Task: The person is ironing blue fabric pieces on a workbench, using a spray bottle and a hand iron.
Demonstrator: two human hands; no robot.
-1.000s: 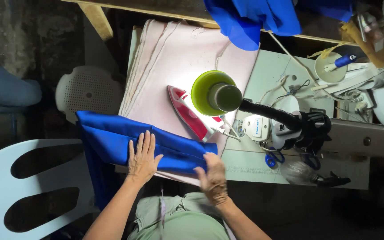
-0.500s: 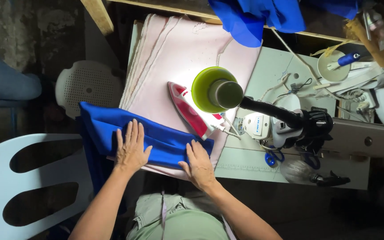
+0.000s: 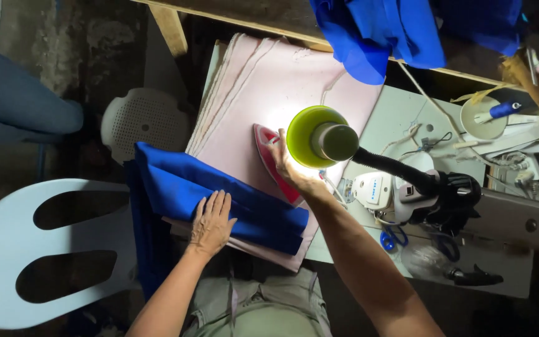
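The folded royal-blue cloth (image 3: 219,196) lies across the near edge of a pale pink padded pressing board (image 3: 282,87), its left end hanging off the board's edge. The left hand (image 3: 210,223) rests flat on the cloth's near fold, fingers (image 3: 216,203) spread open and pointing toward twelve o'clock, palm down, gripping nothing; blue fabric extends beyond the fingertips and to both sides. At two o'clock from that hand, the red-and-white electric iron (image 3: 272,163) sits on the pink board just beyond the cloth's far edge. The right hand (image 3: 291,168) is on the iron, fingers curled around its handle, though the lime-green dome lamp shade (image 3: 316,136) on a black flexible neck covers part of the hold. Further toward three o'clock stands a white sewing machine (image 3: 407,193) on a pale green table (image 3: 407,112), with blue-handled scissors (image 3: 393,238) below it. At twelve o'clock a heap of the same blue fabric (image 3: 375,31) hangs over a wooden rail. At nine o'clock stands a white plastic chair (image 3: 7,249), and a white perforated stool (image 3: 145,122) sits at ten o'clock.
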